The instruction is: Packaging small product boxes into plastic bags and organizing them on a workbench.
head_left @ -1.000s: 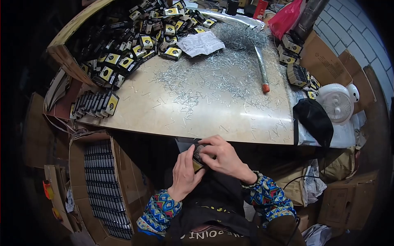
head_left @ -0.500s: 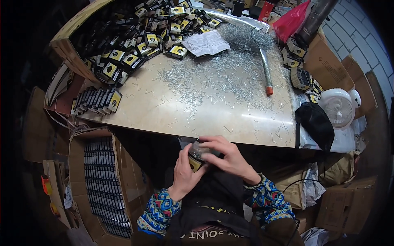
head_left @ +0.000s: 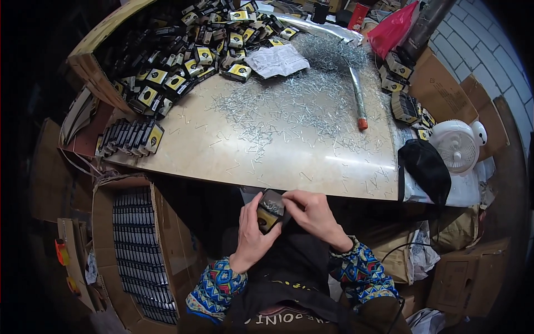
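Held in front of my apron, just below the table's near edge, is a small black-and-yellow cardboard box point(head_left: 267, 220). My left hand point(head_left: 253, 234) is closed round its left side, thumb across the lower right corner. The upper part of the box looks open, with bent metal wire hooks point(head_left: 272, 205) visible in it. At its upper right edge my right hand point(head_left: 314, 214) is closed, thumb and forefinger pinched together on that edge. Whether a hook sits between those fingertips is too small to tell. Loose wire hooks point(head_left: 261, 133) lie spread over the wooden table point(head_left: 194, 158).
Many similar boxes point(head_left: 175, 83) are heaped at the far left, with a row of boxes point(head_left: 133, 137) before them. A carton point(head_left: 136, 253) of packed boxes stands lower left. A magnet-like rod point(head_left: 357, 100), a white fan point(head_left: 456, 147) and a black cloth point(head_left: 425, 170) are at right.
My right hand has moved off the top of the box to its upper right edge, uncovering the wire hooks. The left hand keeps its hold in nearly the same place.
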Tool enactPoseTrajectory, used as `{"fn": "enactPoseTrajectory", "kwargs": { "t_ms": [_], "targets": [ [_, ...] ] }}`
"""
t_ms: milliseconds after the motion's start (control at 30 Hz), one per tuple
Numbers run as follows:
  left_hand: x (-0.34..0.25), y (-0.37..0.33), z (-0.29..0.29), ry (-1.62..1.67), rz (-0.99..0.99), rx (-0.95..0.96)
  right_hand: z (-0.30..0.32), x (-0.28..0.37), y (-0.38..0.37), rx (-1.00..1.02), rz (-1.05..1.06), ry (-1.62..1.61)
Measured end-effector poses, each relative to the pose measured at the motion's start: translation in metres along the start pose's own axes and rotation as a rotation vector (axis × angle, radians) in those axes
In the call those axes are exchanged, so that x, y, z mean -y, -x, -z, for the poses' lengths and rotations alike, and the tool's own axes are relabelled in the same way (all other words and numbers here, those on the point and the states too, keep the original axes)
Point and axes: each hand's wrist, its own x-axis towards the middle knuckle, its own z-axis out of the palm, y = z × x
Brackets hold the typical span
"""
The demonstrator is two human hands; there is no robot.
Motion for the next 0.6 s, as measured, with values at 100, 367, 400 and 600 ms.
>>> {"fn": "enactPoseTrajectory", "kwargs": {
  "t_ms": [100,367,400,600],
  "targets": [
    [-0.003,-0.004,0.0,-0.088,-0.095,-0.117,0.006,-0.004,-0.006,-0.108,-0.062,0.006],
    [-0.008,-0.012,0.001,-0.069,-0.062,-0.056,0.015,-0.005,-0.014,0.106,-0.113,-0.087],
    [-0.008,-0.013,0.0,-0.039,-0.011,-0.034,0.011,-0.004,-0.012,0.112,-0.106,-0.089],
    [-0.005,-0.017,0.003,-0.016,-0.01,-0.104,0.003,-0.012,-0.006,-0.173,0.293,0.002]
  ]
}}
